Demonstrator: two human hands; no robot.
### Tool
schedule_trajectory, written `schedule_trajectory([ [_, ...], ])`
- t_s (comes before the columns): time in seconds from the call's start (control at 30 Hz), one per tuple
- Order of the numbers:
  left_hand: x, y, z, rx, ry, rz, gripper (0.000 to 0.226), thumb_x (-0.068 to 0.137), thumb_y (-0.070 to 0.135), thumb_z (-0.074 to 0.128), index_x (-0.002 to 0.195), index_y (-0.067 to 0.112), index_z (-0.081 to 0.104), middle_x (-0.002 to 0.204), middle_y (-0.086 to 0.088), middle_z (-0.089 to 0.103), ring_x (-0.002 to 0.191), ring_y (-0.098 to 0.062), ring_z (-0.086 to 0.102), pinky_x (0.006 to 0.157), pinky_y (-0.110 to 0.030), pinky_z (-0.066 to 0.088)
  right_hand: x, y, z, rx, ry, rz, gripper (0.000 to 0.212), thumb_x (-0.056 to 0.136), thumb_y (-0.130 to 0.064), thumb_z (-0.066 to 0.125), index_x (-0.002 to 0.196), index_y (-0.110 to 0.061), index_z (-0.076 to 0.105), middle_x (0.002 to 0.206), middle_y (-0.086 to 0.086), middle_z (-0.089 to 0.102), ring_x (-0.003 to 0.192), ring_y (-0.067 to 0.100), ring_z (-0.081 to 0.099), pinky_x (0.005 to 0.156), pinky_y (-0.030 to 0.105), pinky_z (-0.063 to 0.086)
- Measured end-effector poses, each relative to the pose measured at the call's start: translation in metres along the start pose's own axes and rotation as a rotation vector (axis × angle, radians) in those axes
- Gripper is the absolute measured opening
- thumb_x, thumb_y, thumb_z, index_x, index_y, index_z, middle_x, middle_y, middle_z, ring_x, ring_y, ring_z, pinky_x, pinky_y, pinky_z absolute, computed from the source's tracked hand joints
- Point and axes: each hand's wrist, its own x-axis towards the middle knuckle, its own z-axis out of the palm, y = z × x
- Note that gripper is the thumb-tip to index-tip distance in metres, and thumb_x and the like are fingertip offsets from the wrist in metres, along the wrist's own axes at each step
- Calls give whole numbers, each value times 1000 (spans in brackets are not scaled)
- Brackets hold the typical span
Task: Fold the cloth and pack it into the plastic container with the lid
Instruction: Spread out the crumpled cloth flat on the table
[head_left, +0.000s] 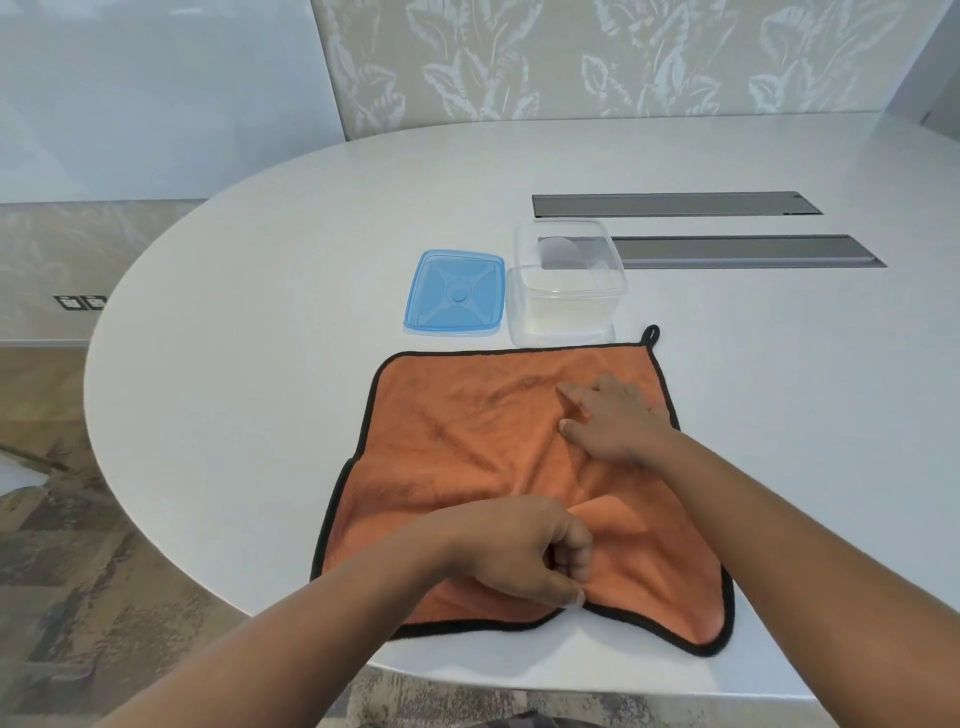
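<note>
The person's left hand (524, 551) comes in from about 7 o'clock and sits knuckles-up on the near part of the orange cloth (467, 441), its fingers curled under and its thumb pressed against them, pinching a raised fold of the fabric close to the near hem. The right hand (613, 421) reaches in from 5 o'clock and lies palm-down on the cloth's far right quarter, fingers straight and a little spread, pointing toward 10 o'clock, pressing the fabric flat. The two hands are apart, the right one farther out across the cloth than the left.

The cloth is spread nearly flat on the white oval table (260, 312), black-edged, wrinkled around both hands, with a small black hanging loop (650, 333) at its far right corner, at 1 o'clock. Its near right corner curls toward the table edge.

No brand or writing can be read anywhere.

Just beyond the cloth's far edge, at 12 o'clock, stands the clear plastic container (569, 283), open-topped. Just beside it on its left lies the blue lid (456, 293), flat on the table. Behind the container, toward 1 o'clock, two long grey recessed strips (675, 204) run across the tabletop; the container stands in front of the end of the nearer one. A leaf-patterned wall (571, 57) rises behind the table.
</note>
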Motion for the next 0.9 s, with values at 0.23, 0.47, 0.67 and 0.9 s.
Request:
schedule_trajectory([
  [0.23,5,-20,-14,-89,687,-37,7,92,23,72,98,20,73,96,2,74,75,0,64,73,-32,51,-13,-4,25,-50,191,-4,58,99,-60,25,156,-45,24,157,0,27,142,31,21,111,63,22],
  [0.47,1,-76,-18,504,649,-563,87,82,92,14,158,49,10,172,11,3,157,-31,-8,119,-60,-6,-17,-1,36,-83,212,2,72,95,-68,10,161,-40,8,172,-5,6,157,25,2,115,68,7],
  [0.67,2,-95,-32,556,674,-628,97,69,103,5,154,57,-11,170,15,-11,155,-34,-18,111,-69,-20,-11,7,35,-105,188,-12,85,85,-82,2,161,-43,1,173,-8,-6,158,23,-10,116,69,-6],
  [0.9,4,-100,-35,551,684,-639,110,58,110,11,153,58,-11,170,15,-13,154,-34,-20,108,-68,-25,-10,14,32,-152,212,-59,90,83,-87,1,161,-43,1,173,-6,-5,158,25,-9,119,68,-2],
])
